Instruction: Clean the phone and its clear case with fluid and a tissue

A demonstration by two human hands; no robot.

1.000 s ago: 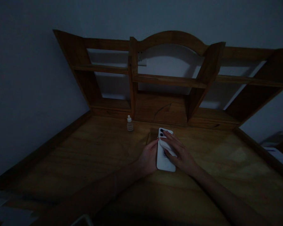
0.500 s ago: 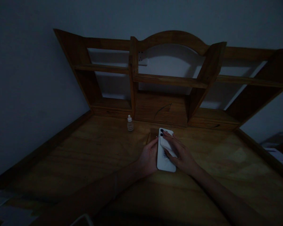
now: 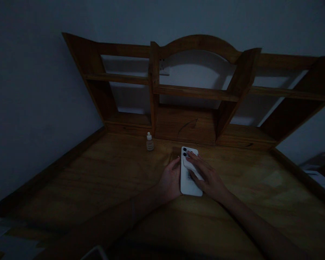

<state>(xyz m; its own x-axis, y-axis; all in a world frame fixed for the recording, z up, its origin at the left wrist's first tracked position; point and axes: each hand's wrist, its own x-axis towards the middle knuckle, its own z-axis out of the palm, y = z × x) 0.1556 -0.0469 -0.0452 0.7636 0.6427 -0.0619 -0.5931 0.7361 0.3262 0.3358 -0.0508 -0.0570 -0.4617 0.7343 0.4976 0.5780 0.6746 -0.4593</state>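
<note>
A white smartphone (image 3: 186, 187) lies back side up over the wooden desk, its camera lenses at the far end and a dark printed patch near its middle. Against its left edge my left hand (image 3: 171, 182) is closed, with the thumb along the side; the other fingers are partly hidden. My right hand (image 3: 209, 180) presses a folded white wipe or cloth (image 3: 188, 165) onto the phone's back, just below the lenses. That hand's fingers cover much of the cloth and the phone's right side. A small dropper bottle (image 3: 150, 145) with a white top stands upright beyond my left hand.
A wooden shelf unit (image 3: 196, 93) with several compartments rises along the back of the desk (image 3: 119, 166). Behind it, a socket (image 3: 164, 67) sits on the wall. Raised wooden borders edge the desk on both sides. The room is dim.
The phone has turned very slightly, and its near end sits a little farther away. Both hands keep their hold, with the cloth still against the phone's back.
</note>
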